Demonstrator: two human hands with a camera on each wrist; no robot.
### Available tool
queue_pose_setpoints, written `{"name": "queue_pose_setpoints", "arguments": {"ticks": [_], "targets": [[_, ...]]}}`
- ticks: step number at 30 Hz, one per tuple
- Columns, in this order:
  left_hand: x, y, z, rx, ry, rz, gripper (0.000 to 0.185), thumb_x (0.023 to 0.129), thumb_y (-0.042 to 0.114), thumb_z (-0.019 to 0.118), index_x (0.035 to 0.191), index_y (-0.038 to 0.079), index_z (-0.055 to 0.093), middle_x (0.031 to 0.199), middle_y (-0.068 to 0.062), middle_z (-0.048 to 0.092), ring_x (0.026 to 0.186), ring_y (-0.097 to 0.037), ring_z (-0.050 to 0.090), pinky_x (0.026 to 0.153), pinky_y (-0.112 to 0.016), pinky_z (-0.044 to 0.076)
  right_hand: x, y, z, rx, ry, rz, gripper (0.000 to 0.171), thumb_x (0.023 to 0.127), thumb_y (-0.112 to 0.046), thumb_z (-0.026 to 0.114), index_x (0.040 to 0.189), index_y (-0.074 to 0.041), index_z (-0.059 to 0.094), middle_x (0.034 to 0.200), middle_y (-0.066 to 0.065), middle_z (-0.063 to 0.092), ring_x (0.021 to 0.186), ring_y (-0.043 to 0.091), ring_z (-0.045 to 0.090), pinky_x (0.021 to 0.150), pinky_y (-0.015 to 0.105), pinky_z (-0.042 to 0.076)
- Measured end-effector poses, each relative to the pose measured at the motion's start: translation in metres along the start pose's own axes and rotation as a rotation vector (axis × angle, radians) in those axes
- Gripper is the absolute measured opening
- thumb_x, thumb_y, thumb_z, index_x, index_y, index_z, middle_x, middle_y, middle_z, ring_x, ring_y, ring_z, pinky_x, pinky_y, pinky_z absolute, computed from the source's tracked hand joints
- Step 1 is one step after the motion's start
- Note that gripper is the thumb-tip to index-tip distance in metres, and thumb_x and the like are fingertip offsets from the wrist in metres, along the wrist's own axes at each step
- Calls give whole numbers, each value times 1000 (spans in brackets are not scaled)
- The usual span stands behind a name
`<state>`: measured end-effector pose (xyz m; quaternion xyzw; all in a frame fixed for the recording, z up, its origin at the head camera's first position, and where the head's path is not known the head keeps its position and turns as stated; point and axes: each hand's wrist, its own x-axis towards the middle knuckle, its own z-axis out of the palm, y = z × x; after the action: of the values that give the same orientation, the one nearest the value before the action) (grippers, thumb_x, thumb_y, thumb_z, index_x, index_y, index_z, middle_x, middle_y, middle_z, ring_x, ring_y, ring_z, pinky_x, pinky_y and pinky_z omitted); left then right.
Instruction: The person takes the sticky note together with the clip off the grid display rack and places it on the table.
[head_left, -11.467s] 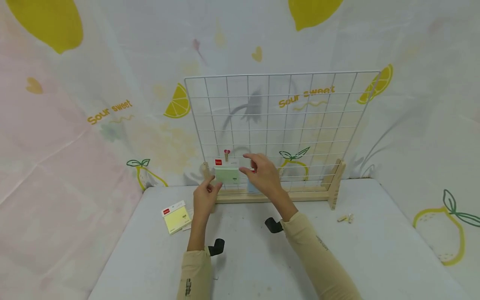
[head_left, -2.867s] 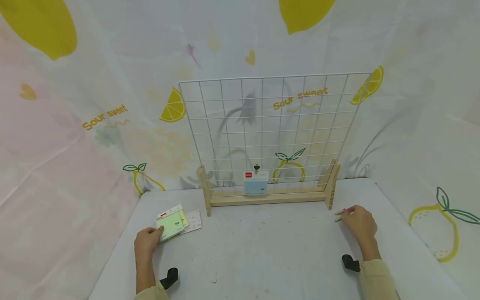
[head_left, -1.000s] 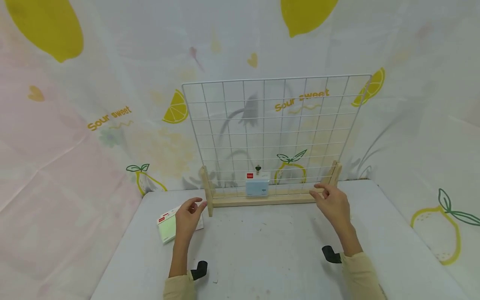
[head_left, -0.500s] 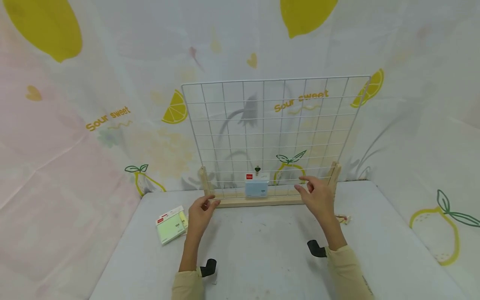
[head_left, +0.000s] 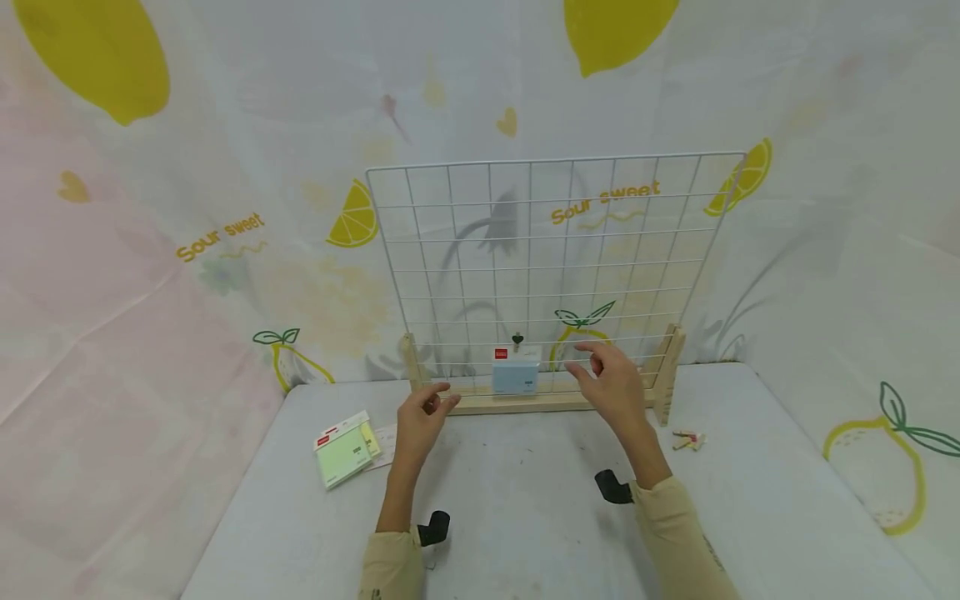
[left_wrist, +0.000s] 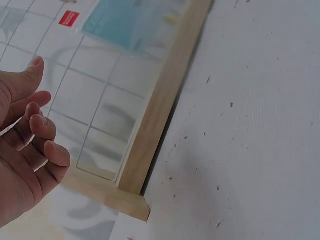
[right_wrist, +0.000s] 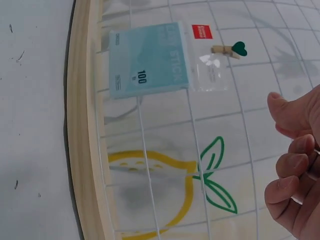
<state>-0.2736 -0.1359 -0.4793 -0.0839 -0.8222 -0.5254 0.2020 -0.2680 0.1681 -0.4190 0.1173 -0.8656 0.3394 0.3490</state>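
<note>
A white wire grid panel (head_left: 555, 242) stands in a wooden stand (head_left: 540, 402) at the back of the table. A pale blue sticky-note pack (head_left: 515, 377) hangs low on the grid from a small wooden clip with a green heart (head_left: 517, 339). My left hand (head_left: 441, 398) hovers empty just left of the pack, fingers loosely curled, in front of the stand's rail (left_wrist: 160, 105). My right hand (head_left: 588, 360) hovers empty just right of the pack, fingers relaxed. In the right wrist view the blue pack (right_wrist: 150, 60) and the clip (right_wrist: 230, 49) lie ahead of my right hand (right_wrist: 285, 132).
Green and yellow sticky-note packs (head_left: 343, 439) lie on the grey table (head_left: 525, 517) at the left. Two small clothespins (head_left: 687, 439) lie on the table near the stand's right post (head_left: 667, 375). A lemon-print cloth backs the scene.
Both hands have drawn inward toward the blue pack over the last second. The left came away from the green pack, and the right came away from the right post.
</note>
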Motion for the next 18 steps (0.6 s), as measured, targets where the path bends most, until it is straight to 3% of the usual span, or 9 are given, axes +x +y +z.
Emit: {"name": "queue_pose_setpoints", "arguments": {"ticks": [8,18], "targets": [[1,-4,8,-8,-13,-9,28,85,22,79,107,5,74,72,1,52,61,-12,43,52,-24,36,6,-15,17,47,-40,-29,33,78,-14,85,108,-6,72,66,-4,38,57,15,34,52,33,29],[6,-3,27,-42,-33,49,27,86,19,78,106,2,74,71,1,51,62,-12,44,54,-24,36,23,-32,33,56,-99,-51,33,81,-17,83,111,-6,72,66,-2,42,56,16,35,50,32,29]]}}
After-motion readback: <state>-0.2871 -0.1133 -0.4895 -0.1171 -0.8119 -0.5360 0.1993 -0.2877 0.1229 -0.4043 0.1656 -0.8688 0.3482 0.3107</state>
